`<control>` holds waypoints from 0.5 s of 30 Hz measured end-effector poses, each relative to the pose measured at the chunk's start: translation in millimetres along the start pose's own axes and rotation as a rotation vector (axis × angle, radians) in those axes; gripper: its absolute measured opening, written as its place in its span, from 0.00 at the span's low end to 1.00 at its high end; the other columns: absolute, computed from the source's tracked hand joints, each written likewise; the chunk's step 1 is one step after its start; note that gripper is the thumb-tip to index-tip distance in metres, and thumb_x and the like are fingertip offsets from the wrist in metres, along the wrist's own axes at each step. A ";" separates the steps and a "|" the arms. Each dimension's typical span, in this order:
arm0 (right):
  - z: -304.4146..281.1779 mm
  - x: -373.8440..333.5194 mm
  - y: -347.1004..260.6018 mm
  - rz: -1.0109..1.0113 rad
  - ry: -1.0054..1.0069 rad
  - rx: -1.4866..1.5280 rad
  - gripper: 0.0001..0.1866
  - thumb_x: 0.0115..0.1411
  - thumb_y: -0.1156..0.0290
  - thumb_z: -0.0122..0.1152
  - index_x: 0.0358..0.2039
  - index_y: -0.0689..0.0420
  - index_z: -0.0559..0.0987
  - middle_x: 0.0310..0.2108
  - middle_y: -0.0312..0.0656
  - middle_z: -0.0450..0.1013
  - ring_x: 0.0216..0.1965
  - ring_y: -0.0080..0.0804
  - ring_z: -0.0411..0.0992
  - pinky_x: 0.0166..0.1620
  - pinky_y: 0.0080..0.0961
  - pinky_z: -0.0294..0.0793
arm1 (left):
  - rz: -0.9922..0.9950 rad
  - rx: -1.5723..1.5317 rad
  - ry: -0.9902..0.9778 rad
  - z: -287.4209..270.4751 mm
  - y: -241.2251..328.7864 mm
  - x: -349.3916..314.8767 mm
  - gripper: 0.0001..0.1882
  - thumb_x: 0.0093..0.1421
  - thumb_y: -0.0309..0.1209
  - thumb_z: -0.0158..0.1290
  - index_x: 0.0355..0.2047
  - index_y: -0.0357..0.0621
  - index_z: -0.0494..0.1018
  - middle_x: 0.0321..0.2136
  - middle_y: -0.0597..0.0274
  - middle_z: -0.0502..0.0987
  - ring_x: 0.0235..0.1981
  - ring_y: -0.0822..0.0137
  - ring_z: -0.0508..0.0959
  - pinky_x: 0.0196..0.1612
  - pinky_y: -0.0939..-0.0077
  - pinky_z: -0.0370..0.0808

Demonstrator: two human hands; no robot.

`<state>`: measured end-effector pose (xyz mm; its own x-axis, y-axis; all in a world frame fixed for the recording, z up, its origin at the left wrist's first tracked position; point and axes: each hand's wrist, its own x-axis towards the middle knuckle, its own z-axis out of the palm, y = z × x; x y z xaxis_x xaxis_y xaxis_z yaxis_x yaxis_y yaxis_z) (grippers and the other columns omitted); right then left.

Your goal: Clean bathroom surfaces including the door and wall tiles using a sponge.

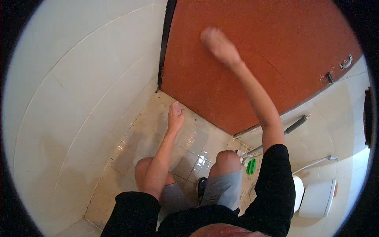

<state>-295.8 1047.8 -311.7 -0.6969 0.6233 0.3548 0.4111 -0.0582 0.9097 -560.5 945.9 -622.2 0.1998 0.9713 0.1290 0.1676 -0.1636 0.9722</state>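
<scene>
My right hand (220, 45) is stretched out in front of the red-brown door (284, 35), against it or just off its surface. Motion smears the fingers, so I cannot make out whether anything is in them. Low down, near the door's bottom edge, my left hand (175, 118) hangs over the wet tiled floor (185, 142). Its thumb and fingers are apart, and I see nothing held there. My knees are bent between the two arms.
A pale tiled wall (79, 98) rises on the left. At right, a metal latch (347, 62) sits on the door, and a pole with a dark grip (296, 124) leans by the wall. A green object (251, 166) and a white toilet tank (317, 198) are lower right.
</scene>
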 end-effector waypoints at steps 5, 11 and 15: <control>1.7 98.1 114.6 0.340 0.314 0.115 0.32 0.67 0.73 0.54 0.72 0.63 0.67 0.73 0.52 0.62 0.76 0.51 0.58 0.79 0.47 0.55 | 0.108 0.003 -0.033 24.4 12.3 -2.0 0.29 0.66 0.29 0.60 0.65 0.38 0.67 0.58 0.46 0.72 0.51 0.53 0.80 0.56 0.59 0.79; 81.0 68.2 -52.8 0.117 0.153 -0.063 0.30 0.67 0.65 0.53 0.69 0.63 0.71 0.72 0.49 0.65 0.75 0.45 0.60 0.79 0.44 0.56 | 0.087 -0.051 -0.039 26.1 33.6 7.0 0.29 0.65 0.29 0.61 0.65 0.38 0.67 0.58 0.45 0.72 0.52 0.53 0.80 0.57 0.60 0.79; 68.6 -53.9 -161.7 -0.230 -0.137 0.508 0.30 0.67 0.68 0.53 0.68 0.66 0.73 0.74 0.47 0.64 0.77 0.47 0.56 0.80 0.44 0.53 | 0.072 -0.029 0.007 -3.6 29.8 7.2 0.29 0.66 0.30 0.60 0.65 0.38 0.66 0.59 0.46 0.73 0.50 0.54 0.82 0.57 0.58 0.78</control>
<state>-284.4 1077.1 -492.7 -0.7331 0.6731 0.0980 0.5125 0.4518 0.7302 -557.5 948.6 -591.6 0.2035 0.9585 0.1995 0.1255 -0.2277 0.9656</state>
